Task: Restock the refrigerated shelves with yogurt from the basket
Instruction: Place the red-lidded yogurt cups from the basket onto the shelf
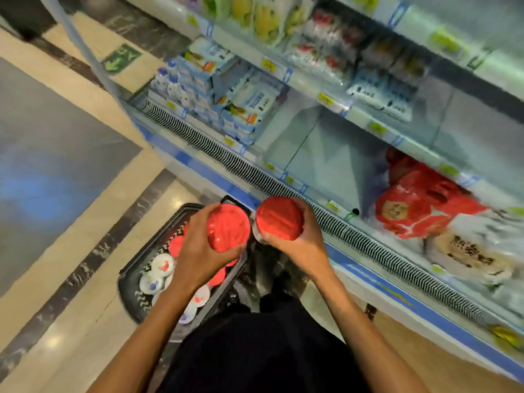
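Head view: where is the yogurt now?
– Two red-lidded tubs, one in each grip. The left grip (198, 251) curls round the left tub (228, 231) right above the basket (127, 282), at seven o'clock. The right grip (300, 245) wraps the right tub (279, 218) just beside it, nearer the cooler.
– Why both at once?
– Fewer trips, I'd judge. More cups (161, 268) lie in the basket, so plenty is left to do.
– Where do they go?
– Probably the bare stretch of bottom shelf (320, 154) at one o'clock from the grips, between the blue cartons (215, 89) at eleven and the red packs (419, 205) at three. The basket sits close to the cooler, so each lift is short.
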